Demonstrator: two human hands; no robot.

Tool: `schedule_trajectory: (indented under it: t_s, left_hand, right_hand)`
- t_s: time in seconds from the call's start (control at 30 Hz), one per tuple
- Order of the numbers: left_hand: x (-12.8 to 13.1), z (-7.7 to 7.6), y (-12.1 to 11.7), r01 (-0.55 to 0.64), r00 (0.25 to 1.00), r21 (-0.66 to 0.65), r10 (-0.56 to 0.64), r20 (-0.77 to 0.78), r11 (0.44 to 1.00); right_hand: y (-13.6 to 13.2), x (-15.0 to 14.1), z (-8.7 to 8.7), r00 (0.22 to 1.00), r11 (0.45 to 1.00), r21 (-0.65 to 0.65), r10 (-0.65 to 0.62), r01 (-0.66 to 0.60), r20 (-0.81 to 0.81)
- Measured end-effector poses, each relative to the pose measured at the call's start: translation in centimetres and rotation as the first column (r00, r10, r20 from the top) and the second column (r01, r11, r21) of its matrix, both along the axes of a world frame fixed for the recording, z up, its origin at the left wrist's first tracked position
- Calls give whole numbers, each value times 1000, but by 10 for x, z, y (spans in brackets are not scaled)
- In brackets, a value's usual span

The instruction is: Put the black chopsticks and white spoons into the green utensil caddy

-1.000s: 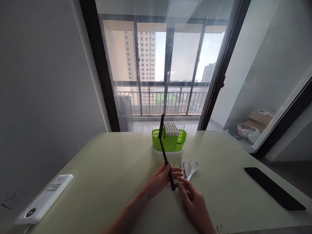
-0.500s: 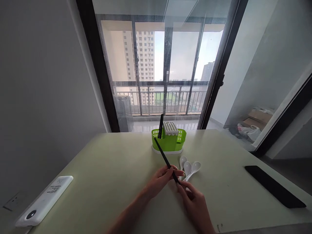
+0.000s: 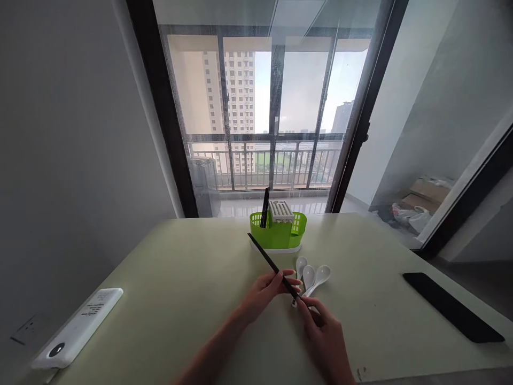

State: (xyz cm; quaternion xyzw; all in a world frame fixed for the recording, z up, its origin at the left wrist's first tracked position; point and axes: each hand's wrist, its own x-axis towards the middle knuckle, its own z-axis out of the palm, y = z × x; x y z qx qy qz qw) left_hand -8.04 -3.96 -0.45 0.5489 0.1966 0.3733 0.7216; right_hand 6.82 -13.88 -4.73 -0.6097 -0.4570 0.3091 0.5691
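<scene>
Black chopsticks (image 3: 263, 253) slant across the middle of the view, held close together so that I cannot tell how many there are. My left hand (image 3: 269, 289) pinches them partway along, thumb on top. Around their near end, my right hand (image 3: 323, 326) is closed. Just beyond my hands, three white spoons (image 3: 308, 276) lie on the table, their handles partly hidden by my fingers. Behind them stands a green utensil caddy (image 3: 276, 235) with a white slotted top (image 3: 281, 210). More black chopsticks (image 3: 265, 207) stand upright in its left compartment.
The pale table (image 3: 180, 278) reaches back to a glass door. A white device (image 3: 80, 329) lies at the left edge. Toward the right edge is a flat black strip (image 3: 452, 307). Cardboard boxes and bags (image 3: 420, 206) sit on the floor at far right.
The far tip of the held chopsticks has swung slightly left and down, flattening their slant. My right hand has shifted a little to the right. The spoons and caddy stay in place.
</scene>
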Motion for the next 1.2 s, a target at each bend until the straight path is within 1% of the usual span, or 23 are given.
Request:
schedule_trajectory:
  t_s: [0.03, 0.1, 0.2, 0.27, 0.37, 0.47, 0.67, 0.7, 0.77, 0.83, 0.9, 0.97, 1.03, 1.13, 1.2]
  left_hand:
    - [0, 0, 1, -20, 1000, 10, 20, -22, 1000]
    - [0, 0, 2, -118, 989, 26, 120, -89, 993]
    - [-2, 0, 7, -331, 926, 30, 331, -182, 943]
    - [-4, 2, 10, -414, 894, 14, 410, -183, 910]
    - [-8, 4, 16, -468, 882, -51, 461, -99, 882]
    - [-12, 5, 19, -485, 873, -128, 488, -15, 865]
    - [-19, 6, 26, -487, 868, -178, 496, 10, 855]
    - [-22, 8, 29, -506, 854, -182, 519, 27, 843]
    - [-32, 13, 40, -580, 796, -189, 600, 73, 792]
    - [-44, 24, 55, -668, 715, -183, 690, 109, 721]
    - [-57, 42, 72, -731, 653, -157, 747, 125, 664]
    - [-70, 64, 91, -783, 600, -101, 788, 137, 614]
    - [-77, 91, 110, -830, 549, -14, 822, 153, 557]
    - [-74, 126, 138, -865, 499, 157, 852, 160, 477]
    - [-63, 139, 155, -854, 488, 277, 862, 139, 439]
  right_hand:
    - [0, 0, 1, 1000, 1000, 2, -10, 10, 0]
    - [-1, -1, 1, 1000, 1000, 3, -30, 30, 2]
    - [-1, -2, 2, 998, 998, 19, -56, 55, 15]
    - [-1, -3, 4, 997, 997, 38, -71, 69, 28]
    - [-1, -4, 7, 996, 995, 66, -79, 76, 47]
    - [-1, -4, 8, 995, 992, 92, -87, 82, 49]
    - [0, -3, 8, 998, 993, 103, -59, 60, -12]
    - [0, -3, 8, 998, 993, 104, -57, 60, -31]
    - [0, -3, 9, 997, 993, 104, -49, 55, -56]
    - [0, -3, 9, 998, 994, 101, -33, 39, -60]
    - [0, -3, 7, 998, 995, 101, -18, 24, -60]
    - [1, -3, 5, 998, 994, 112, -3, 11, -68]
    - [1, -3, 3, 997, 993, 119, 19, -9, -80]
    - [2, -3, 1, 994, 991, 126, 53, -41, -94]
    - [2, -3, 1, 996, 989, 142, 61, -51, -70]
